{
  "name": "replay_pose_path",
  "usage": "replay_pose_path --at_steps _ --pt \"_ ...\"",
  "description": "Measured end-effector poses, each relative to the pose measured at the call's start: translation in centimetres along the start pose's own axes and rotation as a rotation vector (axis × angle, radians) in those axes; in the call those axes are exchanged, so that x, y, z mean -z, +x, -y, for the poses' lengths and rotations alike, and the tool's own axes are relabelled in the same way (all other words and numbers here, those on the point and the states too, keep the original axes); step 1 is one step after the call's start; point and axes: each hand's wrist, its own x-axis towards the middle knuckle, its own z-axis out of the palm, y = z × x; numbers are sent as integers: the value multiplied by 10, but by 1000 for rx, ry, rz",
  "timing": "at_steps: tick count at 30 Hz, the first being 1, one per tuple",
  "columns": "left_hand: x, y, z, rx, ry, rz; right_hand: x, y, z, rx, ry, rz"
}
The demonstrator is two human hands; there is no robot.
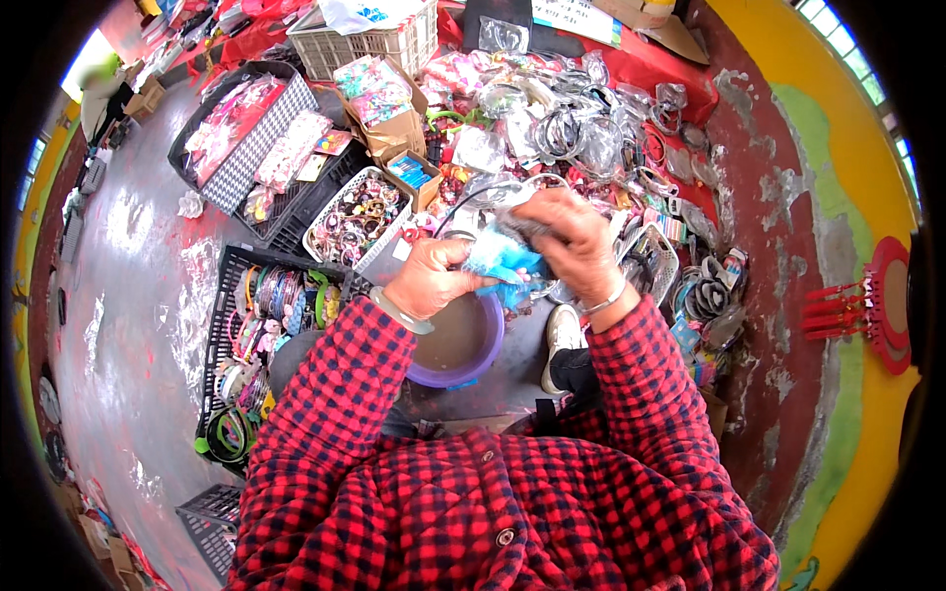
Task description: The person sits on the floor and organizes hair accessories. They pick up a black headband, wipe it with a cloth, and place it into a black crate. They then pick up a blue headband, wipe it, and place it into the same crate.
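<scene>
In front of my chest, a fluffy light-blue headband (505, 258) is held between my two hands. A thin dark curved band (455, 209) rises from behind it. My left hand (429, 284) is closed, its thumb and fingers pinching the blue piece from the left. Over the right side, my right hand (572, 243) is curled around a greyish cloth-like piece (527, 223) that presses against the blue part. Its fingertips are partly hidden. Below both hands stands a purple basin (493, 357) with murky greyish water in it.
Beyond my hands lies a heap of bagged hoops (581, 128). To the left stand a white basket (394, 219) of small hair ties, a black crate (219, 325) of headbands and a checked box (266, 118). A white basket (662, 258) is at the right, near my shoe (564, 340).
</scene>
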Motion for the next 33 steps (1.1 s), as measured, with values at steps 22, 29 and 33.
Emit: replay_pose_path --at_steps 22,29,33 --pt "26 9 26 73 -886 -507 -14 -11 -52 -541 171 -215" --pt "7 14 26 134 -785 -562 -35 5 1 84 -106 -193" --pt "5 14 30 97 -841 -502 -56 -5 -6 27 -194 -94"
